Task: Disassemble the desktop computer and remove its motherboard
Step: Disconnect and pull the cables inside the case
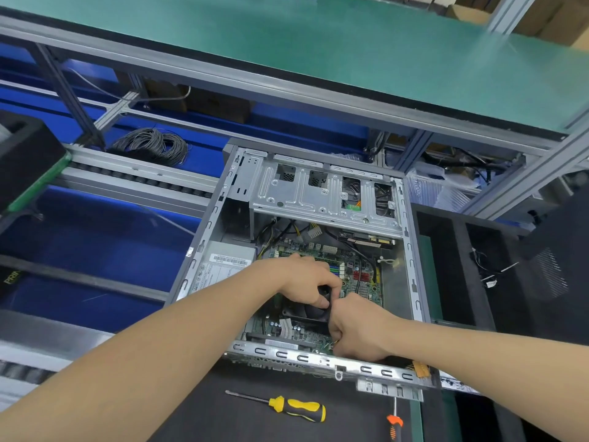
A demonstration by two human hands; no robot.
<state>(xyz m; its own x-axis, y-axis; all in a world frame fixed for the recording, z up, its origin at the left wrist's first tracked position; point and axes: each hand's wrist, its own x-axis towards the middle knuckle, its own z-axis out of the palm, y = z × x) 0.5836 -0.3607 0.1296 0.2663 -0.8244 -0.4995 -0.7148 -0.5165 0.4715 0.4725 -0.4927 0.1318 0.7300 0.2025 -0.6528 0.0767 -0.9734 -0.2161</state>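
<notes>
**Both grips at the fan inside the case**

In the open computer case (318, 355), the left grip (302, 280) curls over the black fan (307, 312) on the green motherboard (352, 283). The right grip (360, 330) is curled by the case's near wall; I cannot tell what it holds. The barcode label (230, 260) on the case's left side is unreadable.

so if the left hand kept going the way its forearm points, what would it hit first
The left hand grips the black fan. Past that, likely the black cable crossing the motherboard, then the case's right wall; height is hard to judge.
</notes>
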